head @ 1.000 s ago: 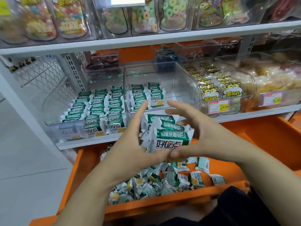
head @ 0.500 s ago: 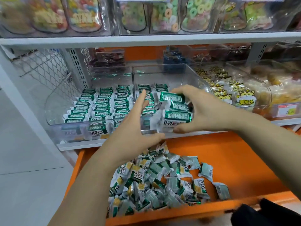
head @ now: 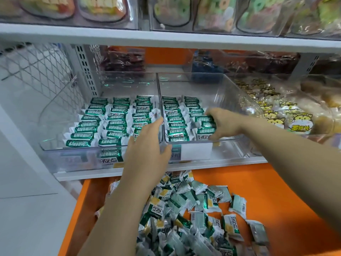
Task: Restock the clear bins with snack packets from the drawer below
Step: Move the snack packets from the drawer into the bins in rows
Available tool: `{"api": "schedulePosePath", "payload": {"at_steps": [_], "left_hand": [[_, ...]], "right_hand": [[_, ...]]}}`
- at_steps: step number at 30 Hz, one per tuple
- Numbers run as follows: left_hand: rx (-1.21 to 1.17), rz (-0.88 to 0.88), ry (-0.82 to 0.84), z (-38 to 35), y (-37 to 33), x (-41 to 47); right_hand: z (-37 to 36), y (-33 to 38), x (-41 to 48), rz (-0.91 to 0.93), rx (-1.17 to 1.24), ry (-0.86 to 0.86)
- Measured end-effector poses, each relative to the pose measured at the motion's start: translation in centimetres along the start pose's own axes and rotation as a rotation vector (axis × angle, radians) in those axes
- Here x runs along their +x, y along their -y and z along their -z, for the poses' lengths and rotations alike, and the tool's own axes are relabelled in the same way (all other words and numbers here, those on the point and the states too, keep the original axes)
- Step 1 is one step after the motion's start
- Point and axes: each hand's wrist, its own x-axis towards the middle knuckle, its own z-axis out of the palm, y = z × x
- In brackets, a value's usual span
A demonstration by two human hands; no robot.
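Two clear bins stand side by side on the white shelf, the left bin [head: 55, 152] holding three rows of green-and-white snack packets [head: 114, 124]. Inside the right bin [head: 238, 100], my right hand [head: 224, 122] grips a small stack of the same packets [head: 205, 127] and sets it at the front of the second row. My left hand [head: 147, 150] hovers in front of the divider between the bins, fingers straight, holding nothing. Below, the orange drawer [head: 267, 196] is pulled out with a loose heap of packets [head: 193, 215].
To the right stands a clear bin of yellow cartoon-print snack bags [head: 287, 117]. The upper shelf [head: 166, 36] carries bins of coloured ring sweets. A wire mesh panel [head: 36, 71] and white floor lie on the left. A white price label [head: 196, 149] sticks on the right bin's front.
Both hands lifted the stack of packets up from over the drawer. My right hand has carried it into the right bin, and my left hand has let go of it.
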Motion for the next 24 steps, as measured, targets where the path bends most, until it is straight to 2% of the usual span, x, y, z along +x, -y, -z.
{"api": "schedulePosePath", "payload": {"at_steps": [6, 12, 18, 24], "left_hand": [[-0.001, -0.012, -0.010, -0.5, 0.4, 0.5], [0.004, -0.024, -0.028, -0.8, 0.8, 0.6], [0.004, -0.038, -0.029, -0.9, 0.9, 0.6], [0.008, -0.051, -0.035, -1.0, 1.1, 0.7]], "right_hand": [[-1.5, -0.9, 1.5, -0.033, 0.000, 0.029], [-2.0, -0.6, 1.1, -0.085, -0.016, -0.049], [-2.0, -0.4, 1.1, -0.051, -0.084, 0.083], [-1.1, 0.4, 0.2, -0.002, 0.100, 0.012]]}}
